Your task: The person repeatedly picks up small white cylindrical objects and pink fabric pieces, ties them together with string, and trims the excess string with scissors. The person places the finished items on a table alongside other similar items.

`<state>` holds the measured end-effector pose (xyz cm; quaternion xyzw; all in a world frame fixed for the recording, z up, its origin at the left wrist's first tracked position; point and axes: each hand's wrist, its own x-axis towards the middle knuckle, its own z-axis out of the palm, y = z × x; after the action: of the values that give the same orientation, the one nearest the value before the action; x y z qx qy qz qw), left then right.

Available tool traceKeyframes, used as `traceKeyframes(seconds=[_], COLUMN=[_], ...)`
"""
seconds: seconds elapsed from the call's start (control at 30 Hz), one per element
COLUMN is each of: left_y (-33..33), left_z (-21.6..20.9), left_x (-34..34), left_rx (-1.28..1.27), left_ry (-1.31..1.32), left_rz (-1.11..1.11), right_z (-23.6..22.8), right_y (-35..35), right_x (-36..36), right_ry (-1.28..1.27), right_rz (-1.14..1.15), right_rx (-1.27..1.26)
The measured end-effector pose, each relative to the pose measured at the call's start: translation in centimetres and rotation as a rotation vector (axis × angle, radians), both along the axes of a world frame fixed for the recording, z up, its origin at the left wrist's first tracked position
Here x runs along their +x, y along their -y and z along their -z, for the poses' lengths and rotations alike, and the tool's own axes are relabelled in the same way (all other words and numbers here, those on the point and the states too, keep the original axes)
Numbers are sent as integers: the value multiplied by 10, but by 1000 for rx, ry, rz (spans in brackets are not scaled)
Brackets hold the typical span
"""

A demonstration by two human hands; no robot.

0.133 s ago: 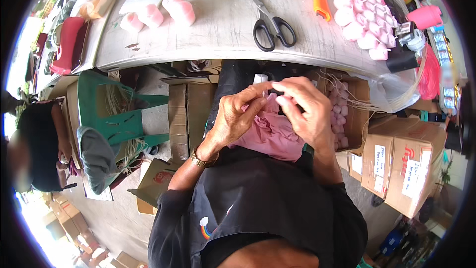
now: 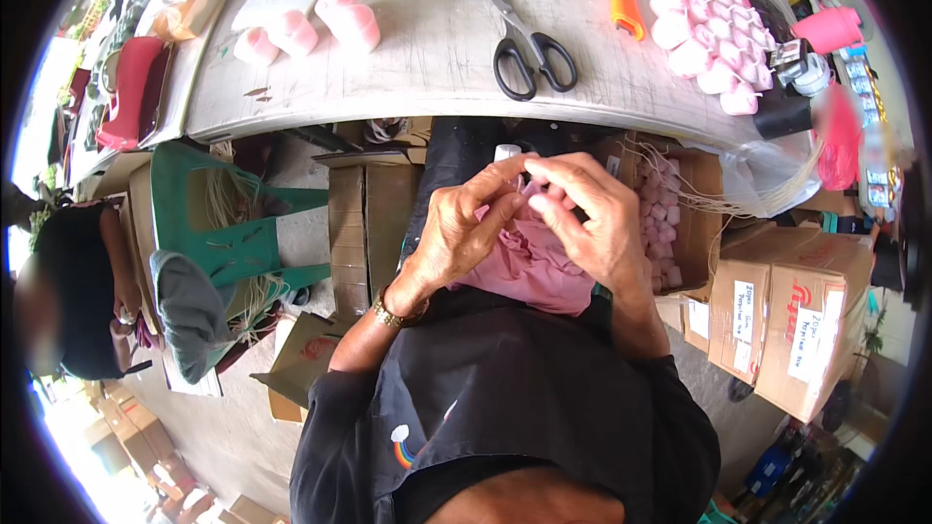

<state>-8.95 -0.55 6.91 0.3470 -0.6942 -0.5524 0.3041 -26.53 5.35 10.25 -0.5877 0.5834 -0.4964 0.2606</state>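
Note:
Over my lap, the fingertips of my left hand and my right hand come together in a pinch. Whatever is between them is too small to make out. Just beneath lies a crumpled pink cloth, its upper part reaching up between the two hands. Behind the fingers stands a small white cap-like thing, mostly hidden. Black-handled scissors rest on the table in front of me, blades pointing away.
The grey table holds pink rolls, an orange cutter and a cluster of pink pieces. An open carton of pink pieces, taped boxes and a green stool flank me. A person is at left.
My right thumb has moved slightly left, closer to my left fingertips. The cloth and the things on the table stay as they were.

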Motion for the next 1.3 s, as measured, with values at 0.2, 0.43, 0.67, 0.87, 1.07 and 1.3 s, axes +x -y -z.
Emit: traceKeyframes(seconds=[0.2, 0.43, 0.67, 0.87, 1.07, 1.3], left_y=[-6, -12, 3, 16, 16, -5], left_z=[-17, -31, -13, -6, -4, 4], left_x=[21, 27, 36, 43, 39, 30], left_rx=[-367, -211, -80, 86, 90, 138], left_ry=[30, 57, -91, -147, -113, -26], left_rz=[-42, -42, -81, -128, -103, -137], right_z=[-4, -8, -2, 6, 13, 23], right_y=[7, 12, 31, 54, 49, 32], right_x=[20, 24, 36, 45, 42, 28], right_ry=[-23, -27, -6, -109, -97, -133], right_rz=[-226, -276, -283, -309, -290, -339], right_rx=[41, -11, 82, 55, 74, 38])
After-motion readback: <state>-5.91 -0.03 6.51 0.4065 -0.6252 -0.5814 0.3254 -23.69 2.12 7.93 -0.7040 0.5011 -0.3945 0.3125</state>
